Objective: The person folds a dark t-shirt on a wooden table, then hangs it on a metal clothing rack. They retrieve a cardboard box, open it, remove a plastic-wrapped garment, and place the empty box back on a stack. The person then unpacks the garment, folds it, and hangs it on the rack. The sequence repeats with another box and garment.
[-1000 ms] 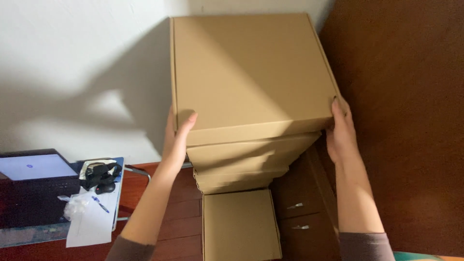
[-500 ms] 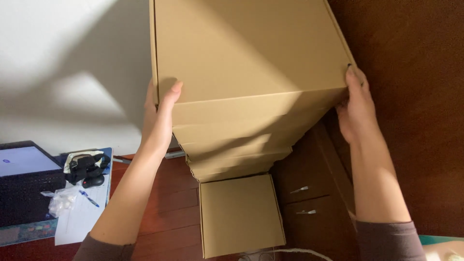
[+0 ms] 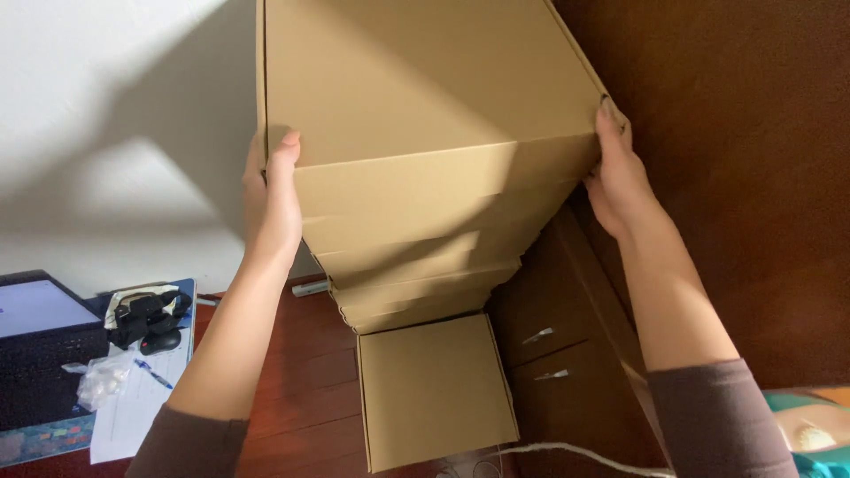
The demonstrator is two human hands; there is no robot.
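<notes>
Right now I have both arms stretched up and forward, forearms bare, dark sleeves pushed back near the elbows. My left hand (image 3: 273,199) sits at nine o'clock, palm pressed flat against the left side of the top cardboard box (image 3: 416,88), thumb on its front corner. My right hand (image 3: 617,173) sits at three o'clock, fingers wrapped around the right front corner of that same box. Both hands clamp it between them.

The box tops a stack of flat cardboard boxes (image 3: 416,283) below it; I count about five stepped edges there, though I cannot tell exactly. One more flat box (image 3: 436,389) lies at six o'clock on the dark wooden desk (image 3: 301,389). At eight o'clock are one black mouse (image 3: 160,340), one pen (image 3: 152,373) and one sheet of paper (image 3: 133,416).
</notes>
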